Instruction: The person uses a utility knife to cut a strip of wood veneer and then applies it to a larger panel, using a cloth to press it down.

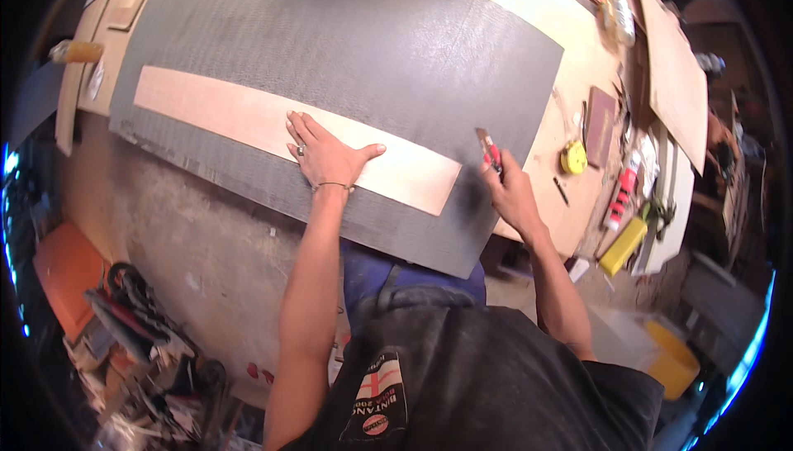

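Observation:
A long, pale wooden strip (pixel 223 112) lies slantwise on a large dark grey sheet (pixel 355 46). My left hand (pixel 329 154) presses flat on the strip near its middle, fingers spread and thumb out to the right. Just past the strip's right end, my right hand (pixel 510 188) grips a red utility knife (pixel 491 150). Its blade points up and away from me, held over the grey sheet and apart from the strip. The sheet's near edge runs close to my body.
A wooden worktable (pixel 537 178) bears the sheet. On its right side lie a yellow tape measure (pixel 573 157), a dark red block (pixel 600 116), a red-and-white tube (pixel 621 197) and a yellow object (pixel 624 246). Scraps and tools heap up (pixel 157 360) at the lower left.

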{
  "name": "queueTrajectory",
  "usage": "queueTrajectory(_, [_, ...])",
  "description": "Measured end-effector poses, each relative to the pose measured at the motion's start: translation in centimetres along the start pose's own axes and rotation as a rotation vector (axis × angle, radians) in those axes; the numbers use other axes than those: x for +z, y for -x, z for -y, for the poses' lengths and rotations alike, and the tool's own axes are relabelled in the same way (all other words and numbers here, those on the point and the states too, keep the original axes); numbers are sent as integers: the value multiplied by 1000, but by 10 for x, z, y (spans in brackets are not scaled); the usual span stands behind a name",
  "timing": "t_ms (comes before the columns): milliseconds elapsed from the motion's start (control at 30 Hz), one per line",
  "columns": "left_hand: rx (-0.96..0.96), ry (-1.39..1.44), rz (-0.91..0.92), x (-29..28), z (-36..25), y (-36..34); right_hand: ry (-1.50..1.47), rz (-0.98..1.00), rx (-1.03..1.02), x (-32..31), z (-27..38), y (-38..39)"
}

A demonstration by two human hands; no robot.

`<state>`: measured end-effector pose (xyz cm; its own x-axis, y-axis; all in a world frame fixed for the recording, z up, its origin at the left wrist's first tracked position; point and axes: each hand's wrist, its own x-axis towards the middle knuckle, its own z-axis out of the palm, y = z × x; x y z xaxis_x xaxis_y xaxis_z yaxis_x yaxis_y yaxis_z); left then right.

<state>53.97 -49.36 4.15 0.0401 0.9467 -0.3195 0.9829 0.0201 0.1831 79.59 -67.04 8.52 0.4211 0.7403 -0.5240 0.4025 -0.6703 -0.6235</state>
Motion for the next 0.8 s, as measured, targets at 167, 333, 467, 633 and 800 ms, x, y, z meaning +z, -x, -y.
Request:
queueTrajectory(167, [152, 83, -111, 11, 21, 5, -6, -131, 72, 78, 25, 60])
queueTrajectory(333, [206, 92, -57, 8, 30, 4, -95, -184, 163, 118, 67, 80])
queueTrajectory(467, [279, 58, -15, 4, 38, 1, -65, -267, 117, 127, 81, 74])
queueTrajectory(633, [320, -91, -9, -17, 53, -3, -176, -343, 13, 132, 80, 35])
queueTrajectory(800, [367, 41, 110, -49, 91, -25, -95, -408, -103, 115, 102, -8])
